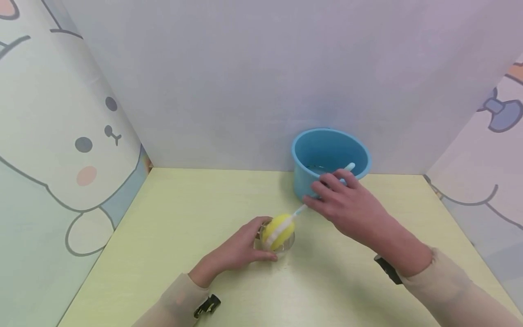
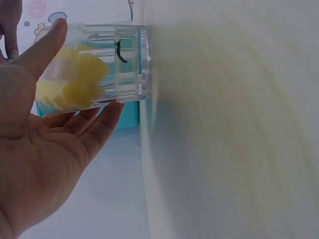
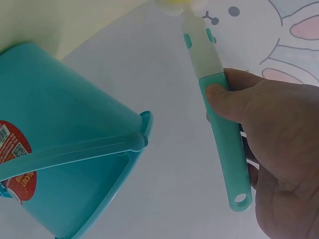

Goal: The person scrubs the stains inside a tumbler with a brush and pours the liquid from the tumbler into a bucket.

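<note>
My left hand (image 1: 245, 245) holds a clear drinking glass (image 2: 142, 79), thumb on one side and fingers on the other. The glass stands upright on the table. Inside it sits the yellow sponge head (image 1: 273, 226) of a cup brush, with a white strip across it. My right hand (image 1: 347, 202) grips the brush's teal handle (image 3: 227, 144), thumb pressed along it, the handle slanting up and away to the right. A dark curved strip (image 2: 120, 52) shows through the glass near its base; I cannot tell whether it lies inside.
A blue bucket (image 1: 303, 184) stands against the back wall, just beyond my right hand. Its handle (image 3: 75, 155) hangs down over a red label. Pale walls with cartoon animals border the light yellow table (image 1: 184, 204) at the back and both sides.
</note>
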